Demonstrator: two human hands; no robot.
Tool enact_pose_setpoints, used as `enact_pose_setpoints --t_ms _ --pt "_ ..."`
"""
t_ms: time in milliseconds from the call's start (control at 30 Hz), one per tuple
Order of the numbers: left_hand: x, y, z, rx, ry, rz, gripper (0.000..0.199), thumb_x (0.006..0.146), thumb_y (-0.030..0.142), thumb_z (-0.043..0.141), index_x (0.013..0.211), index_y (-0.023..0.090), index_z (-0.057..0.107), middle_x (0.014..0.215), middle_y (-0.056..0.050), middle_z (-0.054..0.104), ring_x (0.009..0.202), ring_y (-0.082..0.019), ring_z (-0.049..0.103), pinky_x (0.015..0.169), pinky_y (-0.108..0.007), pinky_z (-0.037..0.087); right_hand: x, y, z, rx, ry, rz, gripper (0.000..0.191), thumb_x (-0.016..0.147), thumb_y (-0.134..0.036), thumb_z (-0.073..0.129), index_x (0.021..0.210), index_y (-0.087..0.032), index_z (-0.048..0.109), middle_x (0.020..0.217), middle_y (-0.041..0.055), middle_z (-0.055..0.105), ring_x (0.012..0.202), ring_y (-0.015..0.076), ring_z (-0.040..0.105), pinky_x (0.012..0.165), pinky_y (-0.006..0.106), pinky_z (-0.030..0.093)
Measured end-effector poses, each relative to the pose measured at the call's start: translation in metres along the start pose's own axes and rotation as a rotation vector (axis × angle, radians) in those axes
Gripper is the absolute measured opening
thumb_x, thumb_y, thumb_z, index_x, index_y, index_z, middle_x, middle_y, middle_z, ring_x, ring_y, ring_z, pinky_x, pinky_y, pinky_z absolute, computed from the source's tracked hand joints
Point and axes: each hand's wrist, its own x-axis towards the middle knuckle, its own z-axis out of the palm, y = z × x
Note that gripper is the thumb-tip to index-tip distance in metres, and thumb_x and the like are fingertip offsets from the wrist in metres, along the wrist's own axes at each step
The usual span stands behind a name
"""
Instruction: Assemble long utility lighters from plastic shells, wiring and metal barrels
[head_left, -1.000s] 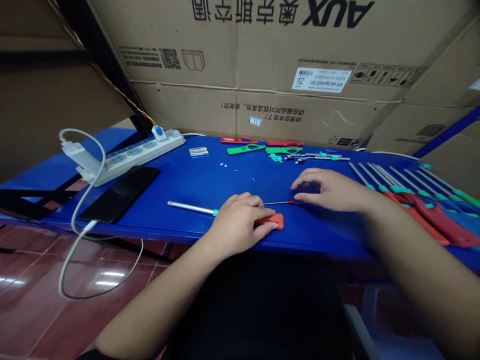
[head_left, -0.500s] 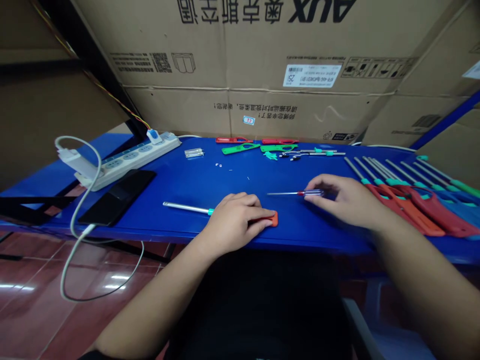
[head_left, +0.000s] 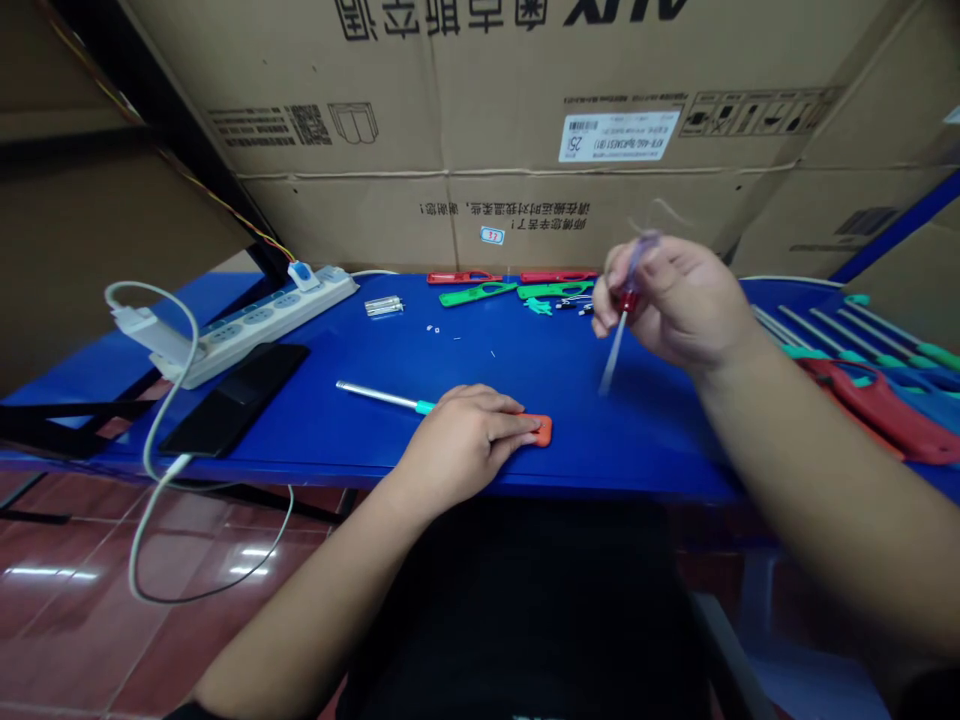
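Note:
My left hand [head_left: 472,440] is closed over an orange-handled lighter [head_left: 541,431] lying on the blue table, hiding most of its handle. Its long metal tube [head_left: 379,396] with a green collar sticks out to the left. In my right hand [head_left: 675,295], raised above the table, is a screwdriver [head_left: 628,298] with a clear purple and red handle. The shaft slants downward and is smeared by motion. Its tip is apart from the lighter, to the right and above it in the picture.
Several long-tube lighters [head_left: 885,400] lie at the right. Red and green handle halves [head_left: 476,293] and small metal parts [head_left: 383,306] line the back by a cardboard box [head_left: 510,190]. On the left are a black phone [head_left: 236,400], a white cable and a power strip [head_left: 255,322].
My right hand has lifted the screwdriver from the table, turning it from lying level to pointing down. My left hand stays on the lighter. The view has shifted slightly.

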Motion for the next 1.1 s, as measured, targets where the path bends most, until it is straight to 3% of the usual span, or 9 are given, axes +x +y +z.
enact_pose_setpoints --t_ms 133,333,533,833,1100 --pt "0.000 -0.006 0.001 -0.073 0.052 -0.006 0.018 0.094 0.025 0.066 0.107 0.025 0.078 0.110 -0.005 0.077 0.102 -0.020 0.071 0.092 -0.037 0.053 0.006 0.016 0.005 -0.125 -0.099 -0.048 0.037 0.091 -0.056 0.064 0.085 -0.019 0.062 0.062 -0.0033 0.059 0.048 0.0108 0.059 0.045 0.023 0.047" --pt "0.001 -0.005 -0.003 -0.097 0.043 -0.017 0.018 0.095 0.029 0.065 0.108 0.025 0.077 0.106 -0.003 0.077 0.096 -0.018 0.070 0.089 -0.035 0.051 -0.014 0.020 0.021 -0.325 -0.377 -0.137 0.025 0.097 -0.040 0.061 0.090 -0.016 0.062 0.070 -0.0017 0.060 0.054 0.0089 0.060 0.051 0.021 0.047" --pt "0.000 -0.005 -0.003 -0.056 0.031 -0.008 0.020 0.095 0.029 0.064 0.112 0.025 0.076 0.108 -0.004 0.075 0.095 -0.018 0.068 0.086 -0.036 0.050 -0.013 0.017 0.017 -0.340 -0.323 -0.196 0.026 0.101 -0.038 0.054 0.091 -0.015 0.061 0.073 -0.0007 0.059 0.055 0.0085 0.059 0.050 0.020 0.045" --pt "-0.001 -0.006 -0.002 -0.030 0.048 0.023 0.022 0.096 0.026 0.063 0.112 0.024 0.077 0.108 -0.006 0.074 0.094 -0.019 0.068 0.085 -0.037 0.051 -0.013 0.018 0.017 -0.378 -0.352 -0.208 0.023 0.098 -0.036 0.060 0.088 -0.015 0.061 0.070 -0.0025 0.058 0.054 0.0072 0.057 0.051 0.019 0.043" --pt "-0.002 -0.002 -0.004 0.032 -0.010 -0.016 0.023 0.098 0.030 0.060 0.116 0.029 0.075 0.108 -0.004 0.072 0.093 -0.019 0.066 0.082 -0.036 0.049 -0.015 0.007 0.016 -0.517 -0.469 -0.332 0.013 0.099 -0.029 0.054 0.094 -0.018 0.061 0.079 0.0006 0.064 0.065 0.0104 0.061 0.061 0.023 0.046"
